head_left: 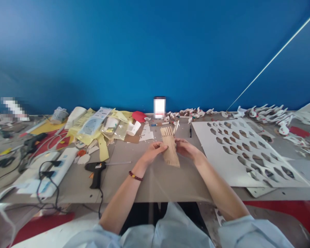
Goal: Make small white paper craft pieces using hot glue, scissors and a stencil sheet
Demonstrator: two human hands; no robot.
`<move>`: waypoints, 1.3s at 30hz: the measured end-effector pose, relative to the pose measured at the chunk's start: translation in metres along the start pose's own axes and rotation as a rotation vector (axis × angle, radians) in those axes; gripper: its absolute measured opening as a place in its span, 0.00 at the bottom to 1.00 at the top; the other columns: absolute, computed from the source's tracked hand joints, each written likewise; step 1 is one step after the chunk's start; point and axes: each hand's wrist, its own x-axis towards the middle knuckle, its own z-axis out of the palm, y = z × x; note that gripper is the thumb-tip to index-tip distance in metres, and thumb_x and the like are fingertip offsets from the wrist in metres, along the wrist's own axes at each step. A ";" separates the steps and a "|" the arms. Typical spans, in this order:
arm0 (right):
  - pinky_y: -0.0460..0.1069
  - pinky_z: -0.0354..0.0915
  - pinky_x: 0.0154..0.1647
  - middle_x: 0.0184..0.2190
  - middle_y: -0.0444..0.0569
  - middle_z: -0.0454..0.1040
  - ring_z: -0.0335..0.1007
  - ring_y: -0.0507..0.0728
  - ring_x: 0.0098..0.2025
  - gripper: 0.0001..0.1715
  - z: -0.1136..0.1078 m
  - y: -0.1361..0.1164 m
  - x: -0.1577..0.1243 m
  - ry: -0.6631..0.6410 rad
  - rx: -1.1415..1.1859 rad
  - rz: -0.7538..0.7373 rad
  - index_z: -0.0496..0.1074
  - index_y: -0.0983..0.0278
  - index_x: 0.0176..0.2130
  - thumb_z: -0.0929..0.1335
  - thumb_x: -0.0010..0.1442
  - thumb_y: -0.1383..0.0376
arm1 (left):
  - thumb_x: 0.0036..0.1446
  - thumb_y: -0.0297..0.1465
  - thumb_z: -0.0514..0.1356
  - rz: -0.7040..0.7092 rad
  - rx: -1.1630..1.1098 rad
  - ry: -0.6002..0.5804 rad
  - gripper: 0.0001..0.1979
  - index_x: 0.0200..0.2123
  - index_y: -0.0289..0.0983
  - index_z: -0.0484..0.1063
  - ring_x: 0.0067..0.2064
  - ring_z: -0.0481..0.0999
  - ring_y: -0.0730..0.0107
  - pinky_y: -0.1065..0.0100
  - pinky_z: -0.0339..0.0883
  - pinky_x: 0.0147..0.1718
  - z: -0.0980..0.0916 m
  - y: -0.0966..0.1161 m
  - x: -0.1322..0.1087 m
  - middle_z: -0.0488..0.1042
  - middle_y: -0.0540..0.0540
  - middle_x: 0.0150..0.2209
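A flat wood-coloured piece (171, 153) with slots along its top end is held upright over the middle of the table. My left hand (154, 152) pinches its left edge, thumb on the front face. At its right edge my right hand (185, 148) has its fingers closed, partly behind the piece. A thin pale stick-like part (176, 126) rises beside the slotted end, above my right fingers; its lower end is hidden. A black glue gun (96, 172) lies on the table to the left of my left forearm.
A white sheet with cut-out holes (209, 151) lies at the right. Small white bird-shaped pieces (284, 128) line the back. Power strips (59, 170), cables, yellow packaging (103, 146) and paper scraps cover the left. A pixelated upright device (159, 107) stands against the blue wall.
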 end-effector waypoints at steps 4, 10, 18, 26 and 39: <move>0.50 0.65 0.42 0.32 0.47 0.77 0.72 0.55 0.35 0.15 -0.006 0.003 0.000 -0.034 -0.025 -0.012 0.77 0.63 0.32 0.76 0.42 0.61 | 0.43 0.39 0.69 -0.025 -0.070 -0.050 0.15 0.31 0.34 0.77 0.33 0.74 0.69 0.68 0.66 0.36 0.003 0.009 -0.006 0.77 0.45 0.32; 0.51 0.66 0.41 0.33 0.48 0.78 0.73 0.56 0.35 0.23 0.000 0.012 0.004 0.008 -0.082 -0.052 0.77 0.62 0.35 0.78 0.38 0.57 | 0.43 0.40 0.69 -0.047 -0.046 -0.036 0.15 0.29 0.35 0.76 0.32 0.73 0.69 0.67 0.65 0.35 0.001 0.006 -0.004 0.75 0.47 0.29; 0.51 0.66 0.43 0.31 0.46 0.77 0.72 0.54 0.34 0.17 0.002 0.003 0.010 0.272 0.026 -0.268 0.76 0.61 0.32 0.76 0.41 0.56 | 0.42 0.39 0.68 0.085 0.041 0.082 0.16 0.31 0.37 0.71 0.34 0.75 0.67 0.65 0.67 0.35 -0.004 0.000 0.006 0.75 0.48 0.34; 0.52 0.66 0.45 0.34 0.49 0.75 0.71 0.56 0.38 0.20 -0.009 -0.014 0.000 0.226 -0.083 -0.255 0.74 0.62 0.31 0.75 0.41 0.51 | 0.37 0.40 0.71 0.228 0.078 0.309 0.20 0.31 0.37 0.69 0.29 0.73 0.71 0.71 0.66 0.29 -0.006 0.007 0.011 0.75 0.51 0.27; 0.47 0.56 0.26 0.25 0.45 0.66 0.59 0.52 0.26 0.25 -0.040 -0.030 -0.024 -0.006 -0.494 -0.064 0.67 0.63 0.29 0.68 0.50 0.44 | 0.36 0.40 0.71 0.224 0.038 0.305 0.25 0.38 0.38 0.67 0.27 0.75 0.71 0.71 0.65 0.29 -0.008 0.016 0.009 0.75 0.52 0.24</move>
